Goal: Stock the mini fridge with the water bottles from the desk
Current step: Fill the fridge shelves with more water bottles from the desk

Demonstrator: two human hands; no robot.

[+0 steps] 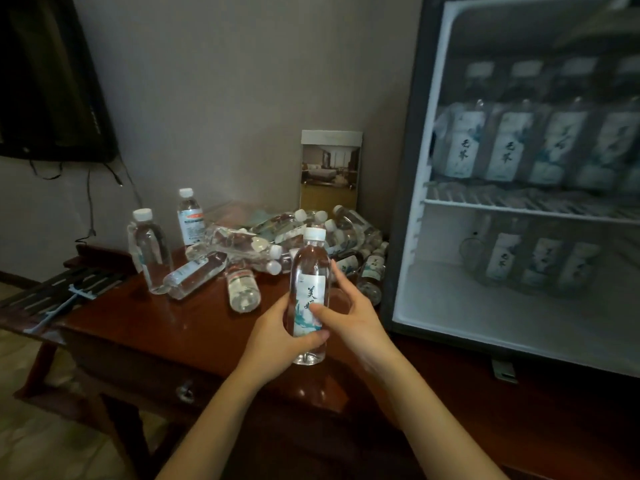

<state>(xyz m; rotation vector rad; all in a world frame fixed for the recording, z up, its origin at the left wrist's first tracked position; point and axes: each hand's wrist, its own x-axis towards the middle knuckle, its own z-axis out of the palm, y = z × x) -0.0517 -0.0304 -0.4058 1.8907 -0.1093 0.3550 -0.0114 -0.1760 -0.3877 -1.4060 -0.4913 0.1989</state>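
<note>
Two hands [311,327] grip upright bottle [310,292] beside open fridge [408,202] edge

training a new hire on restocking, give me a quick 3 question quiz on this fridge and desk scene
1. True or false: the held bottle is upright with its white cap on.
2. Which hands grip it? A) left hand only B) right hand only C) both
3. Which fridge level shows more free floor in front of its bottles, the upper shelf or the bottom compartment?

Key
1. True.
2. C: the left hand wraps the lower body, and the right hand's thumb lies on the label.
3. The bottom compartment. The upper shelf holds a full row across its width, and a pile of bottles lies on the desk.
</note>
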